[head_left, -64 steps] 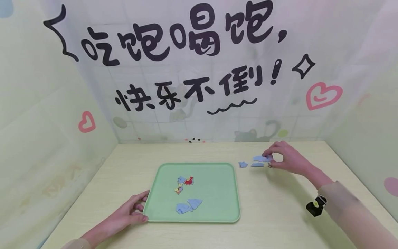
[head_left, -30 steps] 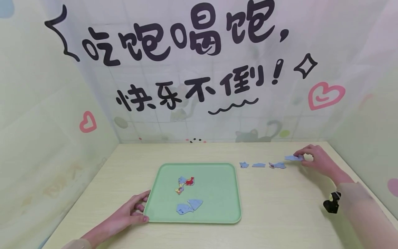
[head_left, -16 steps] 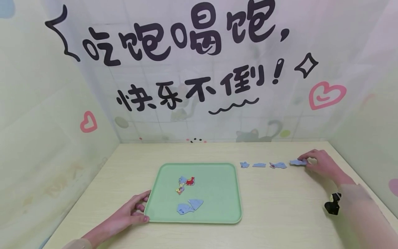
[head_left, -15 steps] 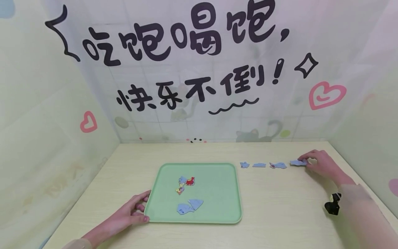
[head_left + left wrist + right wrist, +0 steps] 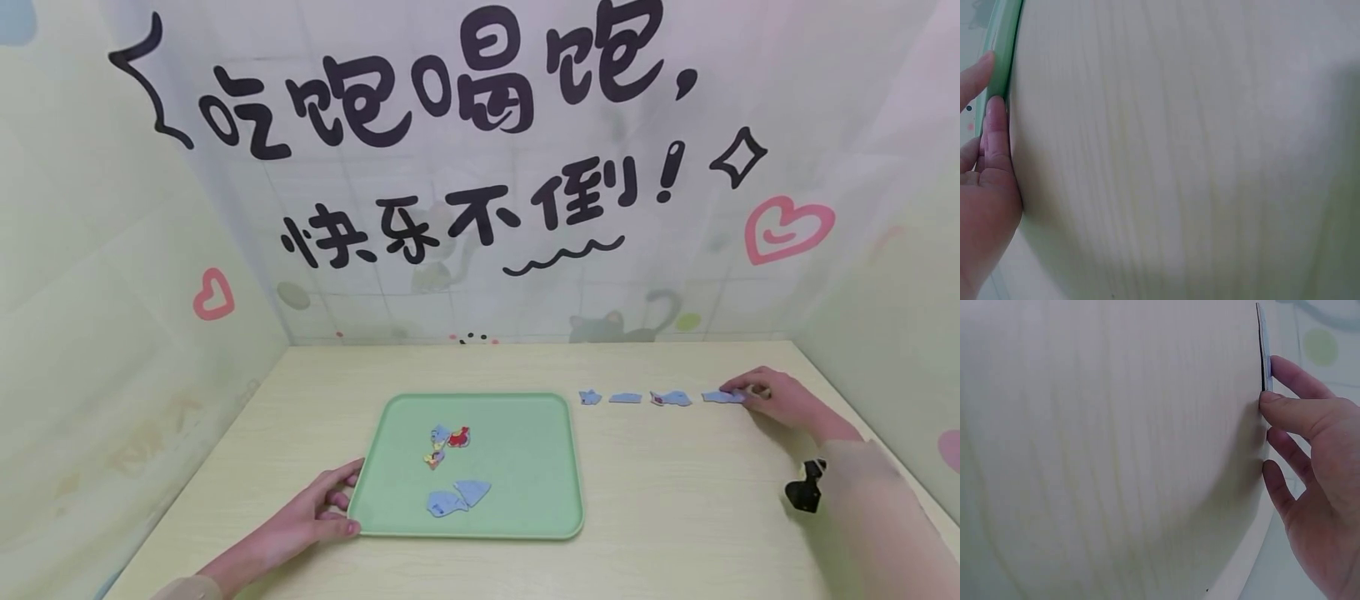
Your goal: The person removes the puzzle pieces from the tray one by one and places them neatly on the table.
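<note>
My right hand [image 5: 780, 400] pinches a light blue puzzle piece [image 5: 717, 397] between thumb and fingers, low at the tabletop on the far right. In the right wrist view that puzzle piece [image 5: 1264, 350] shows edge-on, thumb and a finger on either side of it. To its left, three puzzle pieces lie in a row: one with a reddish end [image 5: 671, 398], a narrow blue one [image 5: 626, 398] and a small blue one [image 5: 589, 397]. My left hand [image 5: 318, 504] holds the left edge of the green tray [image 5: 525, 467], thumb at its front corner. In the left wrist view, fingers [image 5: 997, 131] meet the tray's rim [image 5: 1004, 56].
On the tray lie more puzzle pieces: two blue ones [image 5: 447, 502] near the front, and a cluster with a red piece [image 5: 459, 437] farther back. Printed cloth walls [image 5: 450, 308] enclose the wooden table [image 5: 660, 500]. A black device [image 5: 806, 492] hangs at the right wrist.
My right hand has carried its blue puzzle piece rightward, past the piece with the reddish end, then lowered it to the table in line with the others. My left hand stays at the tray.
</note>
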Tool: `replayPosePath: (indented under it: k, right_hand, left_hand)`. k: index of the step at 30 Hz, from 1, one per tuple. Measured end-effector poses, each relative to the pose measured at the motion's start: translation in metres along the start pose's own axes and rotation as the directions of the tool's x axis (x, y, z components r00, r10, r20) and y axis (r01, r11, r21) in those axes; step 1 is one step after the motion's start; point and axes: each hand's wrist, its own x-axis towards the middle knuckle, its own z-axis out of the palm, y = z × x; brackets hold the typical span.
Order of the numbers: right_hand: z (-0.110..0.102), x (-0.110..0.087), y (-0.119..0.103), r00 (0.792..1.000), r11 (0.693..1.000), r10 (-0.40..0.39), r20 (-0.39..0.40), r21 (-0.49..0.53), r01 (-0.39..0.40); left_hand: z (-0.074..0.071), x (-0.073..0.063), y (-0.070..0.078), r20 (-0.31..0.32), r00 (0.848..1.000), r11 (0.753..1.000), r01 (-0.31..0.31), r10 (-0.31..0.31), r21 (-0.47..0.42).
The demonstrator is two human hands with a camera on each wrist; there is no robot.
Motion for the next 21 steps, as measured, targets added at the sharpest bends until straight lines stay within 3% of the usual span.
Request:
replayPosePath:
  k: [21]
  right_hand:
    - [0.002, -0.0022, -0.0031, 1.0, 1.0, 0.012, 0.006, -0.008, -0.012]
  left_hand:
    - [-0.0005, 0.0003, -0.0013, -0.009, 1.0, 1.0, -0.014, 0.014, 0.022]
